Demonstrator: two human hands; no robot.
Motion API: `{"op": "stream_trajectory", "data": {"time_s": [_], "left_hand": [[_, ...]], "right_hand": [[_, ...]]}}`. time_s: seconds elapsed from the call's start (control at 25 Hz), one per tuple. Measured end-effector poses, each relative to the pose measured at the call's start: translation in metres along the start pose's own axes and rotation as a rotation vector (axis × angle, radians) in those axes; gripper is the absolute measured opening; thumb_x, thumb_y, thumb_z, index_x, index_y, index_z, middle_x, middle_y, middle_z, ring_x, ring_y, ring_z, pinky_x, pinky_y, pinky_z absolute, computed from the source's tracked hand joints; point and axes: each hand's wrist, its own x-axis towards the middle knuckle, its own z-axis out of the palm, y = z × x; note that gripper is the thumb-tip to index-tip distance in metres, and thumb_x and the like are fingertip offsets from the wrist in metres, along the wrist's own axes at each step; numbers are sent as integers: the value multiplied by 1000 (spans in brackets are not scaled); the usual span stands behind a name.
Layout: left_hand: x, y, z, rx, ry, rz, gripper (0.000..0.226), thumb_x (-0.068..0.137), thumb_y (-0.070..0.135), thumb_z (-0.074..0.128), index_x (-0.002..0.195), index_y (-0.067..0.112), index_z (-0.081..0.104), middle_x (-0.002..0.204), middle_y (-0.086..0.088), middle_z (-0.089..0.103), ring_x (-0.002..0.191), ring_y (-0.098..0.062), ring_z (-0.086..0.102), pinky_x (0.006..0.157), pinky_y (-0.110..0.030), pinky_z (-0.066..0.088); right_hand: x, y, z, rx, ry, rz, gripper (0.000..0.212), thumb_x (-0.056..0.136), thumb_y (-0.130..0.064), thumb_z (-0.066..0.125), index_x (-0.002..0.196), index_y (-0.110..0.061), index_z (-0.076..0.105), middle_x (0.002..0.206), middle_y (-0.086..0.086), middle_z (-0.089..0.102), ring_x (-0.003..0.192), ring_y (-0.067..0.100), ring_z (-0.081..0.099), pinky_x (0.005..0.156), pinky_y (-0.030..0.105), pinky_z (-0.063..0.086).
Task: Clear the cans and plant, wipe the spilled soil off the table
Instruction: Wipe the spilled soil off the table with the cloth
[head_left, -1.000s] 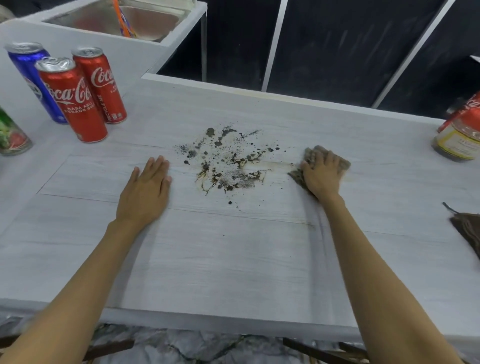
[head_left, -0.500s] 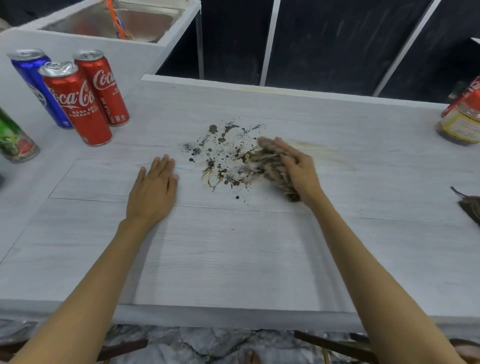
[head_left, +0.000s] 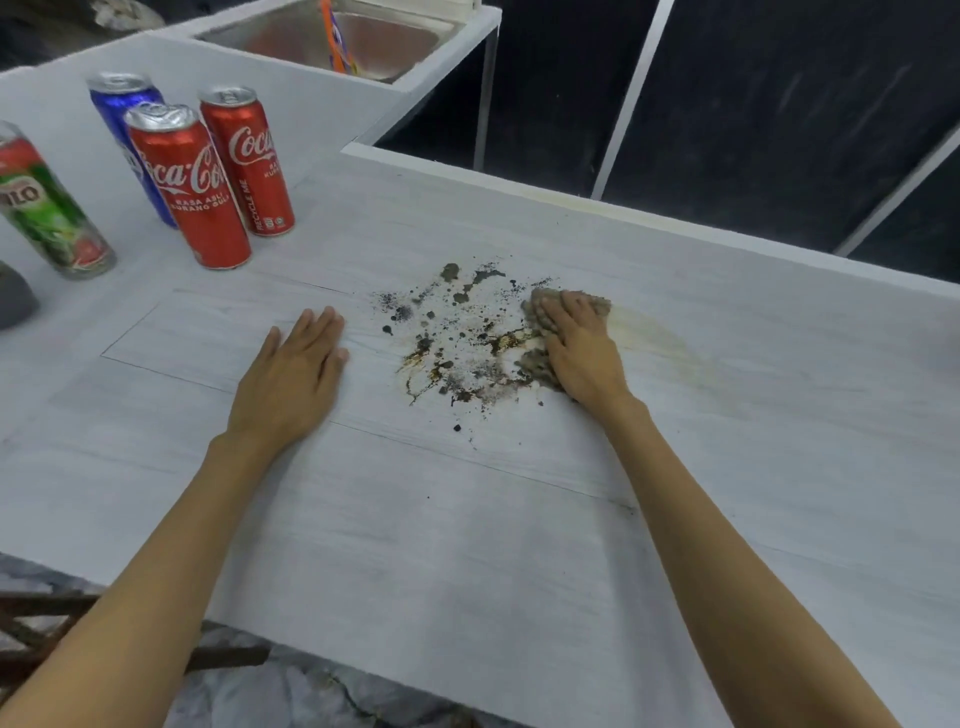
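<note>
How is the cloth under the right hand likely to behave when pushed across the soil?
The cloth looks soft and floppy, bunched under the right hand, so it would probably crumple rather than slide flat. The soil looks wet and streaky, so it may smear instead of gathering cleanly.

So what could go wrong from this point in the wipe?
1. The crumpled grey-brown cloth under the right hand looks soiled; it may smear the dark spilled soil rather than lift it, as the yellowish streak beside it suggests.
2. A wide sweep could push crumbs towards the flat left hand or the tall red cans.
</note>
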Motion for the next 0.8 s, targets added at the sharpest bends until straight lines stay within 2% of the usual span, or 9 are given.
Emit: {"op": "stream_trajectory", "data": {"time_s": [0.16,0.24,0.32,0.36,0.44,0.52,0.56,0.68,0.8], "left_hand": [[2,9,0,-2,-16,-88,49,100,30,22,147,16,23,156,3,16,146,-13,8,119,-38,3],[3,14,1,21,-12,-114,49,100,29,21,147,16,21,157,3,15,146,-15,7,119,-39,3],[3,15,3,45,-3,-119,49,100,29,21,147,16,20,157,3,15,146,-15,7,119,-39,4],[3,15,3,56,3,-123,49,100,29,21,147,16,20,157,3,15,146,-16,7,119,-39,5],[4,15,4,75,6,-128,50,100,30,21,148,16,19,157,3,14,146,-15,7,119,-39,6],[4,15,4,80,8,-134,50,100,31,20,148,18,18,157,5,13,146,-14,6,119,-38,5],[4,15,5,79,12,-136,50,99,31,20,148,19,17,157,6,12,146,-13,6,119,-38,5],[5,14,8,77,19,-140,50,99,32,20,148,20,18,157,6,13,146,-12,6,119,-37,5],[6,12,9,82,23,-147,50,99,33,21,147,21,18,157,7,14,146,-12,6,119,-37,5]], "right_hand": [[-24,-24,9,218,-81,-259,43,92,-9,45,135,-12,47,149,5,37,140,17,28,115,30,17],[-18,-12,-10,467,-165,-242,40,92,-5,44,129,-15,54,141,5,48,129,17,44,110,24,31],[-3,19,-35,667,-109,-103,36,95,-9,41,126,-17,57,134,4,55,117,17,55,98,18,44],[8,38,-45,662,-51,-14,35,97,-11,39,127,-17,56,135,5,54,118,20,54,101,22,43],[35,70,-51,387,-6,115,38,99,-15,35,134,-14,48,142,9,45,129,27,43,111,32,31],[63,75,-39,98,-33,86,43,98,-15,35,140,-9,38,146,13,37,134,30,32,112,37,22],[77,66,-30,36,-36,42,44,96,-15,36,140,-7,36,146,16,35,135,31,30,113,39,22],[93,28,-8,13,-41,-67,45,96,-15,38,141,-11,36,149,13,32,137,28,28,111,38,22],[75,0,4,104,-47,-167,43,95,-11,39,137,-18,44,147,7,40,129,27,44,104,41,38]]}}
